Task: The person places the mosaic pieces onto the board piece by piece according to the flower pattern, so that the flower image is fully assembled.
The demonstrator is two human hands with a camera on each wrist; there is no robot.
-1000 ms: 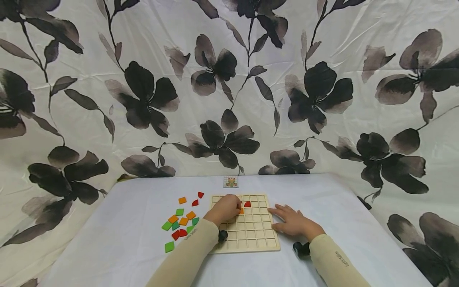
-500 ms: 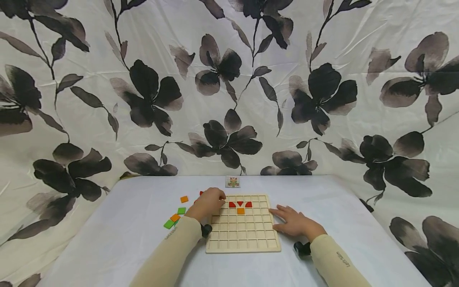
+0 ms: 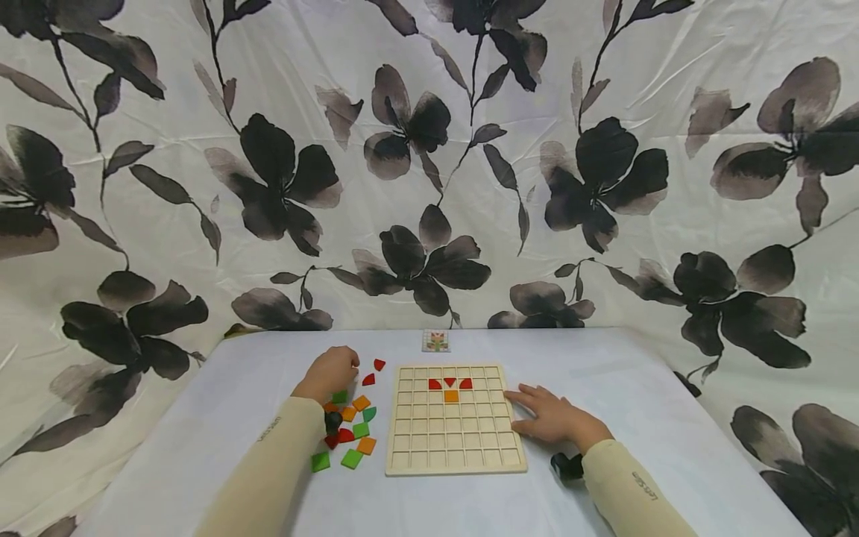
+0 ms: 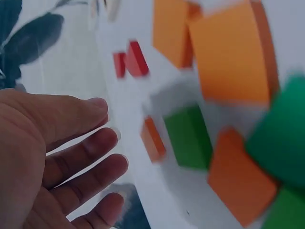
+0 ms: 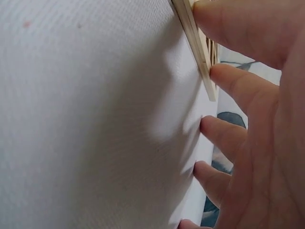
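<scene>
My left hand (image 3: 329,375) is over the far end of the loose tiles, left of the board, its fingers loosely bent and holding nothing. In the left wrist view, an orange tile (image 4: 152,139) lies just past the fingertips, beside a green tile (image 4: 188,137). A wooden grid board (image 3: 456,436) lies flat in front of me. Set in its upper rows are two red quarter-rounds (image 3: 435,384), a red triangular piece (image 3: 450,382) between them and an orange square (image 3: 451,396) below. My right hand (image 3: 550,415) touches the board's right edge with thumb and index fingertip, fingers spread.
Several orange, green and red tiles (image 3: 361,429) lie scattered between the left forearm and the board. Two red pieces (image 3: 368,380) sit nearer its top left corner. Behind the board is a small pattern card (image 3: 436,341). A floral cloth (image 3: 429,164) hangs beyond the white table (image 3: 577,507).
My left hand has moved left off the board to the loose tiles, uncovering the red pieces and orange square in the grid. The right hand has stayed at the board's edge.
</scene>
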